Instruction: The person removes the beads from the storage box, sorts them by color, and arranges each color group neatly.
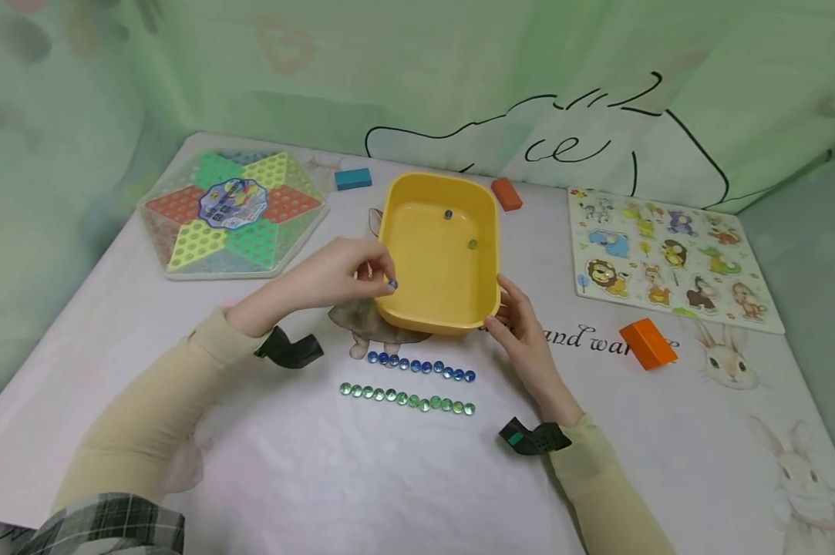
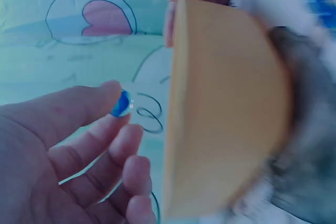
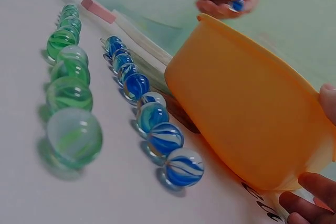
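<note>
My left hand [image 1: 344, 271] pinches a blue marble [image 2: 122, 103] between thumb and index finger, just above the left rim of a yellow plastic tub [image 1: 434, 266]. In the right wrist view the same marble [image 3: 237, 5] shows at the fingertips. At the tub's near right corner, my right hand [image 1: 521, 327] holds the side, thumb at the rim and fingers lower against the wall. Inside the tub lie one blue marble [image 1: 448, 214] and one green marble [image 1: 473, 244]. In front of it runs a row of blue marbles [image 1: 415, 366], and nearer a row of green marbles [image 1: 402, 398].
A star-patterned Chinese checkers board [image 1: 233, 212] lies at the left. Behind the tub are a blue block [image 1: 352, 179] and a red-orange block [image 1: 506, 194]. To the right sit an animal puzzle board [image 1: 670, 254] and an orange block [image 1: 648, 344]. A green curtain [image 1: 459, 69] hangs behind.
</note>
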The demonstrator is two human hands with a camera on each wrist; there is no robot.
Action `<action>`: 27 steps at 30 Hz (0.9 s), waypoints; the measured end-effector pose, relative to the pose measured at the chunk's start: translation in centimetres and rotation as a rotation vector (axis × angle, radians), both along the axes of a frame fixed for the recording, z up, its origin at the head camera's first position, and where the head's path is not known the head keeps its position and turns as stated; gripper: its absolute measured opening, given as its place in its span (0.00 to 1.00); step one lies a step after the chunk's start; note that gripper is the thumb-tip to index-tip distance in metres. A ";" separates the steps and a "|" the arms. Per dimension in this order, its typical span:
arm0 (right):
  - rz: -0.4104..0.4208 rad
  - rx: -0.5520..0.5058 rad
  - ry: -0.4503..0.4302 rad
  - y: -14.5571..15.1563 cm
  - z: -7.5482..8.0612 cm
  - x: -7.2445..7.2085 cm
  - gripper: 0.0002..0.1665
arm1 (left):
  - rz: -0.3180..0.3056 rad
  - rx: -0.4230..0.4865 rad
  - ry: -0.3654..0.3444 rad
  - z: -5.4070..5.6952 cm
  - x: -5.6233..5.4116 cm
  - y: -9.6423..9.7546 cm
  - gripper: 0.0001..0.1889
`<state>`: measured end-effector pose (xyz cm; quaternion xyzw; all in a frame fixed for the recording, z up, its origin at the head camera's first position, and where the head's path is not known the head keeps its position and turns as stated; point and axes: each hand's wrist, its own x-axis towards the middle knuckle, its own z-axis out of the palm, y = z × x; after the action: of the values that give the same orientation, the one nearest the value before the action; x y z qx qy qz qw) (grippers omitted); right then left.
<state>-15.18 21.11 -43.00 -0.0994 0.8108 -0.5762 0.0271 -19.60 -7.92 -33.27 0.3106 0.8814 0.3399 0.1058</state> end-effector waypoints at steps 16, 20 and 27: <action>-0.009 0.003 0.011 0.0 0.2 0.0 0.35 | -0.084 -0.114 -0.164 -5.6 5.5 -5.6 0.05; -0.006 -0.006 0.006 -0.1 0.2 0.0 0.35 | -0.108 -0.160 -0.159 -5.8 5.7 -5.4 0.07; -0.001 -0.005 0.008 -0.2 0.1 0.0 0.35 | -0.099 -0.160 -0.127 -6.2 5.6 -5.1 0.07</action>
<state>-15.22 20.91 -42.95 -0.1010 0.8096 -0.5778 0.0233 -13.98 -13.05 -39.43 0.3222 0.8808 0.2817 0.2027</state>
